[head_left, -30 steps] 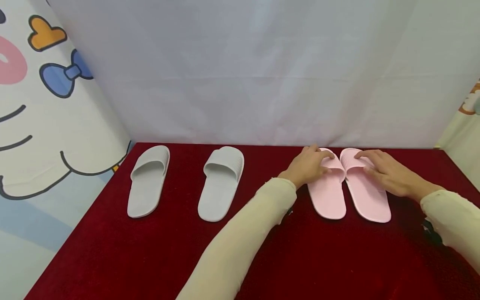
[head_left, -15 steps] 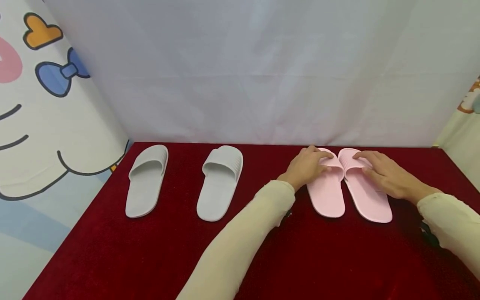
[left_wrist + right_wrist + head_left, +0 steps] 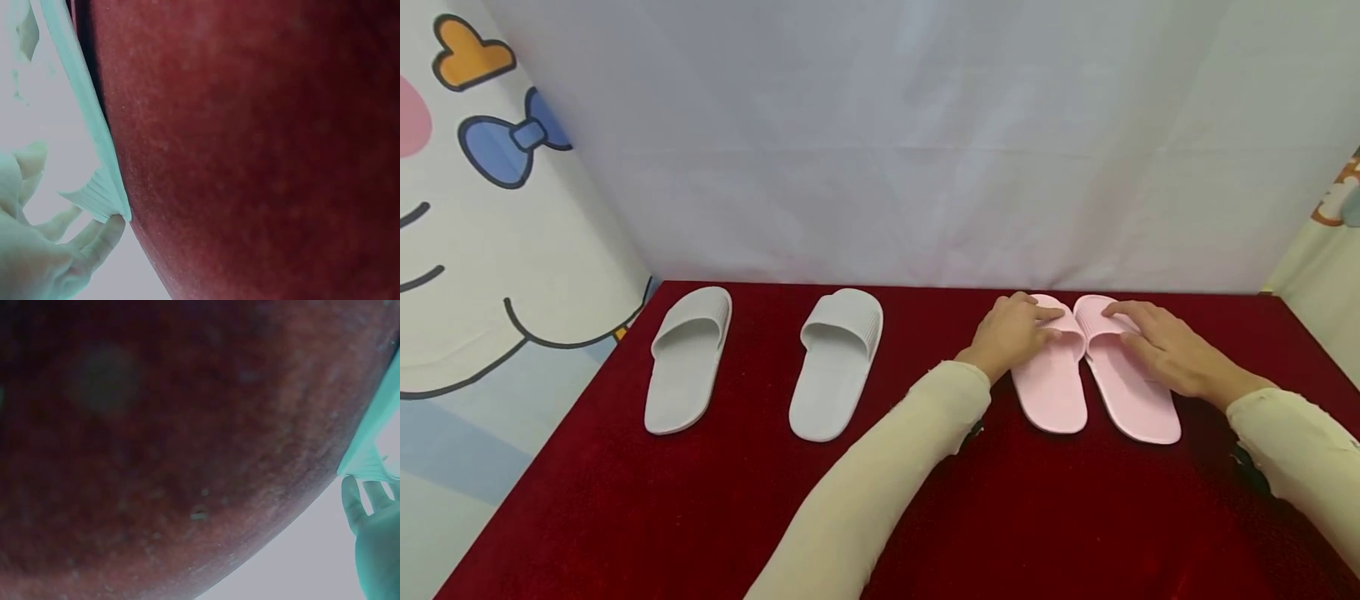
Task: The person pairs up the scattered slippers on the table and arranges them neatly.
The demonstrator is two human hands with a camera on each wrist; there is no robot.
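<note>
Two pink slippers lie side by side at the right of the head view, their straps meeting and their heels spread apart. My left hand (image 3: 1009, 335) holds the left pink slipper (image 3: 1054, 402) by its strap and outer side. On the other one, the right pink slipper (image 3: 1138, 407), my right hand (image 3: 1176, 348) grips the strap from the right. Both wrist views have a colour cast. In the left one, fingertips (image 3: 112, 228) touch the slipper's toe edge beside its ribbed strap (image 3: 100, 195). The right wrist view shows fingers (image 3: 352, 497) against a toe edge too.
Two pale grey slippers, one at far left (image 3: 687, 379) and one nearer the middle (image 3: 829, 387), lie apart with toes away from me. Dark red cloth (image 3: 700, 517) covers the surface. A white curtain (image 3: 925, 167) hangs along the back, and a printed cloth (image 3: 497, 258) bounds the left.
The head view has shifted slightly, so the grey slippers appear a little further left. Both hands stay on the pink slippers, which have hardly moved.
</note>
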